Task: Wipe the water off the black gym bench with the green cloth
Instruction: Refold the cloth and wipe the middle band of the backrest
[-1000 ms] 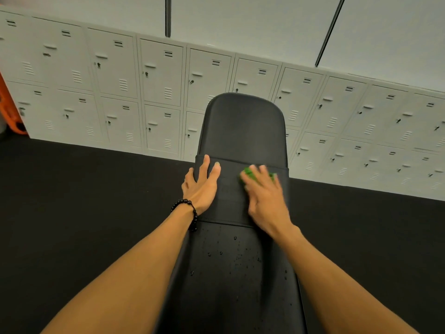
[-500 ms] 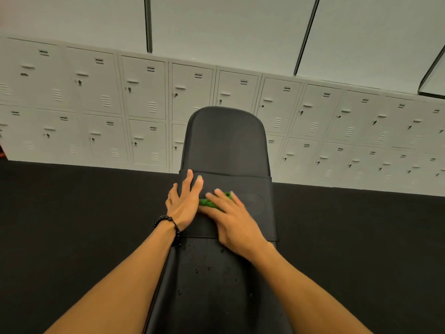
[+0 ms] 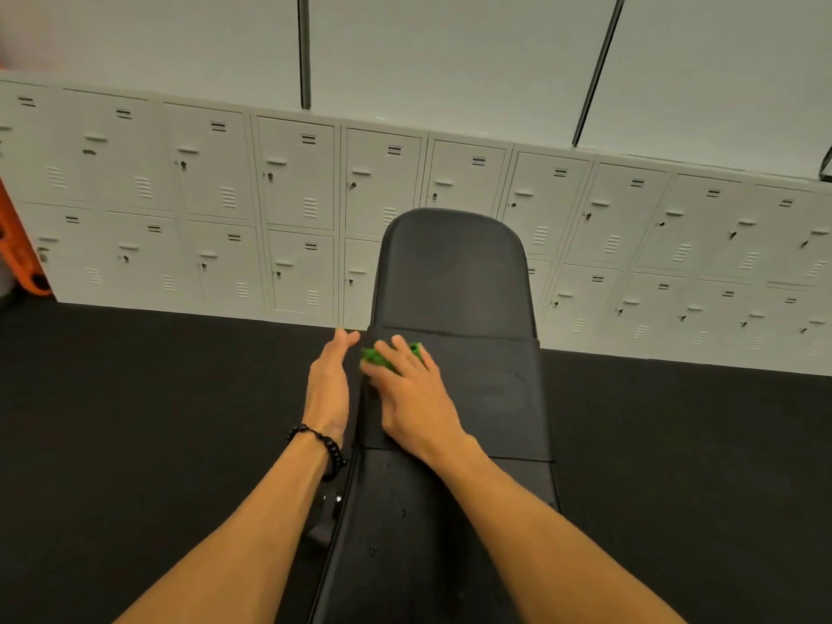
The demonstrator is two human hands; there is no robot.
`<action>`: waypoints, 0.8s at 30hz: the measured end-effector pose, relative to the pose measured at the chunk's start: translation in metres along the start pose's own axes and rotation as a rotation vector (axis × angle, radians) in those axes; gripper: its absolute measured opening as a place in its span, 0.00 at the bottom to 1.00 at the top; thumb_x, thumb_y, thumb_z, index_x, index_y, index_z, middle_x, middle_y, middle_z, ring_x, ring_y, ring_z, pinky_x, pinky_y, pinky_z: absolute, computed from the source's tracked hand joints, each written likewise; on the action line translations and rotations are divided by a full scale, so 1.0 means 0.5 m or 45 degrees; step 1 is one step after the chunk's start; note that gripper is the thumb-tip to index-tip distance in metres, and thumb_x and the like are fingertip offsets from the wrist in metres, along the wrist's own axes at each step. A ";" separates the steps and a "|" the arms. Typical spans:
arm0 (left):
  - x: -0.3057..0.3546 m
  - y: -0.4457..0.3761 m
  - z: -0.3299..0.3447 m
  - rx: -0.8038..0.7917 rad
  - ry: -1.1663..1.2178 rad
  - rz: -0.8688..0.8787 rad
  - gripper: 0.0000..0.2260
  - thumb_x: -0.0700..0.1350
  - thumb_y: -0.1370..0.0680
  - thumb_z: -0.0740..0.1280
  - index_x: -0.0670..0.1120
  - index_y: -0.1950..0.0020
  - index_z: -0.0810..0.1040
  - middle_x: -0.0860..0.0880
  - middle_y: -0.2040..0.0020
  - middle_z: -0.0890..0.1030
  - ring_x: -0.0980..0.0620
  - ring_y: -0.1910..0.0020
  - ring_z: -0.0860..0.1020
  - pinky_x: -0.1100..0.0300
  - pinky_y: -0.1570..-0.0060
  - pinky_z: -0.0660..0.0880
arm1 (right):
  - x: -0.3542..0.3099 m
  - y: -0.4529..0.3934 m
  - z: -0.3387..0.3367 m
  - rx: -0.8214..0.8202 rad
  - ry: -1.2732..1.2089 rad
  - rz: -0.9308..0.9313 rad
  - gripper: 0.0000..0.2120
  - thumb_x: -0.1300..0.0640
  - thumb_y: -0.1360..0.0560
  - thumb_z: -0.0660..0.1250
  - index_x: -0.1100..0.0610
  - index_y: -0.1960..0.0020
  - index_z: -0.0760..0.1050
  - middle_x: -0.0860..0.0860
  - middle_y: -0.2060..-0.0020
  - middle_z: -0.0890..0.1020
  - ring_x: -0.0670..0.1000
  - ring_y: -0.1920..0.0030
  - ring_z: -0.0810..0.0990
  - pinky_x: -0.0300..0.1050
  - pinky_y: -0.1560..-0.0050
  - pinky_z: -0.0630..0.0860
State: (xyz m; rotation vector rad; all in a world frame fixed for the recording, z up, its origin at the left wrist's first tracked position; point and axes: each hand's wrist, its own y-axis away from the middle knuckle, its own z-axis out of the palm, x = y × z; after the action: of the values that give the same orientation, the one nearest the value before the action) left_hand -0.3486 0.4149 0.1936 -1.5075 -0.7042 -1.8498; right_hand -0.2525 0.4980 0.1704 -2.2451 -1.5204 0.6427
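- Pressing flat with spread fingers, the right hand is holding the crumpled green cloth down on the black padded gym bench; bits of green are showing between and beyond the fingers, so the palm is covering most of it.
- That cloth is lying on the bench's middle section, close to its left edge.
- Left hand is resting edge-on along the left side of the bench with straight fingers, gripping nothing; a black beaded bracelet is circling its wrist.
- Small water droplets are sitting on the nearer bench pad, between the two forearms.
- Black rubber flooring is surrounding the bench.
- White metal lockers are lining the wall behind, with an orange object showing at the far left.
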 end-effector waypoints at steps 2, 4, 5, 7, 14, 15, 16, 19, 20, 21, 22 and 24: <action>0.000 0.002 -0.015 0.025 -0.017 0.022 0.17 0.59 0.18 0.58 0.53 0.40 0.80 0.60 0.41 0.76 0.55 0.35 0.70 0.52 0.38 0.64 | -0.011 0.008 0.002 -0.195 0.012 -0.284 0.18 0.64 0.26 0.67 0.56 0.37 0.80 0.55 0.32 0.76 0.59 0.24 0.64 0.57 0.23 0.51; 0.007 0.004 -0.026 0.044 -0.070 0.012 0.15 0.57 0.19 0.60 0.52 0.43 0.81 0.57 0.42 0.78 0.55 0.39 0.74 0.55 0.43 0.68 | -0.007 0.012 -0.001 -0.382 0.087 -0.555 0.16 0.62 0.27 0.67 0.56 0.40 0.81 0.55 0.36 0.78 0.57 0.27 0.67 0.58 0.23 0.52; 0.007 0.003 -0.028 0.067 -0.115 0.012 0.13 0.56 0.19 0.61 0.51 0.44 0.81 0.55 0.44 0.79 0.56 0.42 0.76 0.58 0.48 0.69 | 0.002 0.001 -0.007 -0.441 0.129 -0.616 0.16 0.62 0.27 0.67 0.55 0.41 0.81 0.55 0.37 0.79 0.56 0.28 0.69 0.57 0.23 0.52; 0.013 0.008 -0.036 0.118 -0.214 0.100 0.11 0.53 0.19 0.64 0.48 0.48 0.81 0.52 0.50 0.81 0.56 0.50 0.78 0.63 0.57 0.70 | 0.005 -0.048 -0.022 -0.463 0.206 -0.544 0.17 0.61 0.27 0.65 0.53 0.39 0.81 0.54 0.37 0.78 0.55 0.29 0.69 0.56 0.23 0.48; 0.051 0.038 -0.064 0.147 -0.725 0.240 0.18 0.56 0.18 0.60 0.42 0.55 0.78 0.45 0.59 0.80 0.48 0.60 0.77 0.54 0.63 0.70 | -0.116 -0.070 -0.031 -0.856 0.755 -0.482 0.17 0.49 0.21 0.63 0.53 0.35 0.76 0.51 0.36 0.78 0.52 0.33 0.73 0.54 0.24 0.56; 0.060 0.050 -0.068 0.123 -0.803 0.250 0.22 0.57 0.18 0.58 0.39 0.55 0.78 0.43 0.58 0.81 0.46 0.59 0.77 0.51 0.60 0.71 | -0.134 -0.048 -0.037 -0.982 0.717 -0.512 0.16 0.50 0.20 0.61 0.54 0.35 0.76 0.52 0.37 0.79 0.53 0.35 0.74 0.53 0.25 0.59; 0.069 0.060 -0.072 0.100 -0.848 0.252 0.25 0.58 0.18 0.56 0.37 0.55 0.79 0.43 0.58 0.81 0.44 0.58 0.78 0.50 0.56 0.73 | -0.145 -0.032 -0.040 -1.081 0.590 -0.481 0.15 0.52 0.19 0.59 0.54 0.36 0.76 0.53 0.38 0.79 0.54 0.37 0.76 0.53 0.27 0.62; 0.100 0.097 -0.084 0.035 -0.757 0.173 0.27 0.60 0.18 0.55 0.40 0.59 0.81 0.49 0.57 0.82 0.51 0.54 0.80 0.50 0.50 0.74 | -0.157 0.011 -0.073 -1.037 -0.149 -0.076 0.11 0.57 0.20 0.62 0.49 0.42 0.81 0.51 0.43 0.82 0.53 0.43 0.79 0.55 0.37 0.75; 0.110 0.108 -0.090 -0.008 -0.671 0.136 0.25 0.60 0.18 0.56 0.43 0.59 0.80 0.50 0.56 0.83 0.51 0.52 0.80 0.50 0.48 0.75 | -0.151 0.025 -0.092 -0.880 -0.410 0.089 0.11 0.56 0.19 0.63 0.47 0.42 0.81 0.50 0.44 0.83 0.51 0.43 0.80 0.53 0.38 0.76; 0.120 0.121 -0.097 -0.075 -0.605 0.102 0.22 0.60 0.18 0.57 0.45 0.57 0.80 0.50 0.53 0.83 0.51 0.49 0.80 0.49 0.47 0.75 | -0.150 0.044 -0.122 -0.703 -0.654 0.260 0.10 0.55 0.19 0.63 0.47 0.42 0.80 0.48 0.44 0.83 0.48 0.43 0.80 0.49 0.39 0.76; 0.130 0.138 -0.101 -0.178 -0.576 0.054 0.18 0.59 0.19 0.59 0.47 0.52 0.81 0.50 0.50 0.83 0.51 0.47 0.80 0.48 0.45 0.75 | -0.146 0.065 -0.147 -0.531 -0.903 0.446 0.09 0.54 0.18 0.64 0.48 0.40 0.79 0.48 0.43 0.83 0.46 0.44 0.80 0.45 0.41 0.77; 0.149 0.185 -0.101 -0.440 -0.513 -0.090 0.14 0.59 0.22 0.65 0.52 0.43 0.79 0.52 0.43 0.81 0.53 0.43 0.78 0.45 0.39 0.74 | -0.145 0.107 -0.201 -0.345 -1.450 0.871 0.14 0.49 0.20 0.67 0.52 0.37 0.77 0.53 0.42 0.82 0.48 0.45 0.82 0.43 0.48 0.79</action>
State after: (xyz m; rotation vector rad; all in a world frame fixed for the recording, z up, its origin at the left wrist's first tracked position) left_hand -0.3206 0.3062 0.2574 -2.1426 -0.6444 -1.8030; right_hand -0.1793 0.4074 0.2388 -2.7544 -1.1528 2.3270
